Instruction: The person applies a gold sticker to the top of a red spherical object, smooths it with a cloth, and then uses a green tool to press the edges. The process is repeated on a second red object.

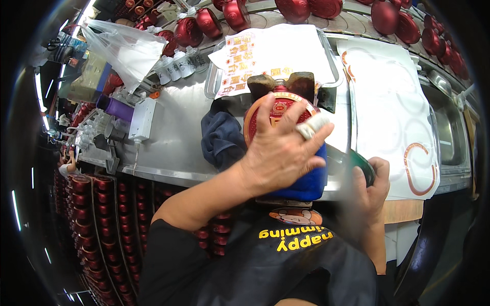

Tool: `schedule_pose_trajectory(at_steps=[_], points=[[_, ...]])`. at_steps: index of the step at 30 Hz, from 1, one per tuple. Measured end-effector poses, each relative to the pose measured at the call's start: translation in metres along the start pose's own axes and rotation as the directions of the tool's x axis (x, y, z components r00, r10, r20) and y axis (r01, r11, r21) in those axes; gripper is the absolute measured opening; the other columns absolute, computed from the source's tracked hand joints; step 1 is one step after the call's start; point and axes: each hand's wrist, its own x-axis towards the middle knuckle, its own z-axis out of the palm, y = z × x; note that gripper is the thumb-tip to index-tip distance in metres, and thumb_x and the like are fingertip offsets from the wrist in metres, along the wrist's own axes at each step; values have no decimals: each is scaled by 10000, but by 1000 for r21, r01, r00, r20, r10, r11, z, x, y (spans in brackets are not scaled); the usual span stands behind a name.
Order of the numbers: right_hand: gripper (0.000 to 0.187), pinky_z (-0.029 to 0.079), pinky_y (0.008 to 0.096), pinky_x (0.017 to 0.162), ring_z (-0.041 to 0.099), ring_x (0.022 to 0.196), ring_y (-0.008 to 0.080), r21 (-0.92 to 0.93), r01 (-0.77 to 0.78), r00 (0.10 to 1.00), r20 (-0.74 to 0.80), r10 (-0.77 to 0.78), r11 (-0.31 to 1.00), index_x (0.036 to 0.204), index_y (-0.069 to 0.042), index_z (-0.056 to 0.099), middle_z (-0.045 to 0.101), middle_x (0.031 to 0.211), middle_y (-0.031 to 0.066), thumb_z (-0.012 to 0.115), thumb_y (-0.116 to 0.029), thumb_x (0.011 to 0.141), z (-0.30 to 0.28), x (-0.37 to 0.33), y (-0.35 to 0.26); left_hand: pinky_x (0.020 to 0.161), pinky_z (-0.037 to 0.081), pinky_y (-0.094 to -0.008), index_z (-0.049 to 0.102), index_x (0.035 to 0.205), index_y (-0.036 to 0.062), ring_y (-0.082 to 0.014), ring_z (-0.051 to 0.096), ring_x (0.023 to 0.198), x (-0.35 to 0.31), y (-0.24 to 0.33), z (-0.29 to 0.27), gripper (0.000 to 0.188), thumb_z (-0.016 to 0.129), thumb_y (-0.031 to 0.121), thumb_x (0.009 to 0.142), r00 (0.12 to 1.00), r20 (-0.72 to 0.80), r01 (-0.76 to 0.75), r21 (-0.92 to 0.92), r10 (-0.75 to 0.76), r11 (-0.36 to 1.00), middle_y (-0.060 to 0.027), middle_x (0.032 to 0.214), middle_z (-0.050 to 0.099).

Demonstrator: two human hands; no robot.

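A red round vessel point(254, 118) with a gold rim and gold emblem rests in a blue holder point(307, 182); worn brown blocks point(298, 85) stand behind it. My left hand point(280, 140) lies over its face, fingers spread, with a white wrapping point(313, 125) around the index finger. The palm hides much of the emblem. At the right, my right hand point(375, 191) is closed on a dark green rounded tool point(361, 167); motion blurs part of it, and its exact kind does not show. Left of the holder lies a crumpled dark blue cloth point(222, 135).
Behind stands a metal tray point(337, 61) with a sheet of red-gold decals point(242, 64). White sheets point(393, 102) with a curved decal strip point(421, 168) lie right. Small clear bottles point(181, 66), a white box point(143, 120) and a plastic bag point(125, 48) are left. Red vessels point(235, 15) line the back.
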Motion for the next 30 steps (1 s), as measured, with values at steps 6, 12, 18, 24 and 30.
schedule_pose_trajectory(at_steps=[6, 12, 18, 24, 30], points=[[195, 530, 306, 673, 662, 726, 163, 118, 32, 972, 227, -59, 992, 1089, -2, 624, 689, 817, 109, 716, -133, 977, 32, 58, -30, 1195, 82, -611, 654, 1414, 165, -275, 509, 1320, 5, -57, -3, 504, 464, 490, 1079, 983, -24, 169, -233, -179, 958, -62, 865, 759], [194, 539, 302, 643, 690, 728, 173, 124, 47, 988, 139, -64, 991, 1117, 6, 640, 724, 840, 111, 671, -142, 995, 40, 98, -35, 1201, 135, -546, 660, 1415, 118, -302, 532, 1306, -31, -67, 6, 524, 422, 470, 1107, 914, -139, 270, -494, -381, 827, -63, 1088, 779], [210, 521, 263, 732, 619, 795, 124, -109, 161, 950, 285, -124, 981, 1122, 0, 647, 671, 886, 61, 695, -145, 978, 53, 143, -54, 1189, 221, -498, 625, 1443, 63, -330, 534, 1344, -71, -54, 22, 554, 433, 460, 1107, 810, -163, 343, -648, -564, 680, -107, 1384, 687], [257, 526, 263, 776, 637, 845, 135, -205, 239, 923, 352, -156, 949, 1156, -17, 651, 683, 913, 74, 706, -181, 966, 77, 169, -87, 1163, 334, -402, 612, 1441, 28, -308, 537, 1353, -89, -38, 38, 498, 526, 375, 1094, 721, -180, 275, -812, -669, 515, -135, 1416, 658], [262, 536, 298, 747, 648, 803, 150, -321, 317, 908, 373, -188, 893, 1130, 8, 658, 684, 905, 74, 695, -196, 968, 86, 183, -96, 1027, 430, -385, 708, 1206, 29, -324, 618, 1144, -66, -56, 26, 312, 578, 279, 1073, 689, 16, 286, -925, -725, 251, -142, 1184, 728]])
